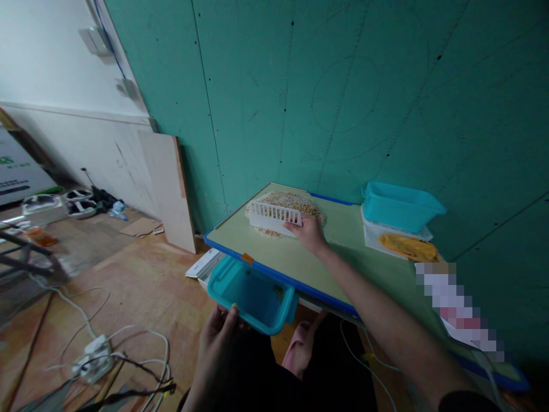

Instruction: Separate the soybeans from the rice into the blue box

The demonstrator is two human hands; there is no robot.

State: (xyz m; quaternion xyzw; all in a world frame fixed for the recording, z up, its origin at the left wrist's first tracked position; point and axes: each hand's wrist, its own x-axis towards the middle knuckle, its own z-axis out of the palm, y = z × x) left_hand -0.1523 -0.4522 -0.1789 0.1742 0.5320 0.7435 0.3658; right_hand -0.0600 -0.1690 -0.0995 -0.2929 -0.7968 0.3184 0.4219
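Note:
My right hand (309, 233) grips one end of a white slotted plastic strip (270, 221), which stands on edge in a spread pile of mixed pale grains and yellowish beans (295, 201). The pile lies on the far left part of a pale table (338, 252) with a blue rim. Below the table's front edge, my left hand (221, 326) holds a turquoise plastic tub (257, 294) by its near rim, thumb on top. A few small beans or grains sit in the tub's right corner.
A second turquoise tub (401, 206) stands at the back right on a white tray, near a folded orange-yellow cloth (407, 246). A green wall (266, 114) closes off the back. Cables and a power strip (94, 357) lie on the floor at left; a board (167, 189) leans there.

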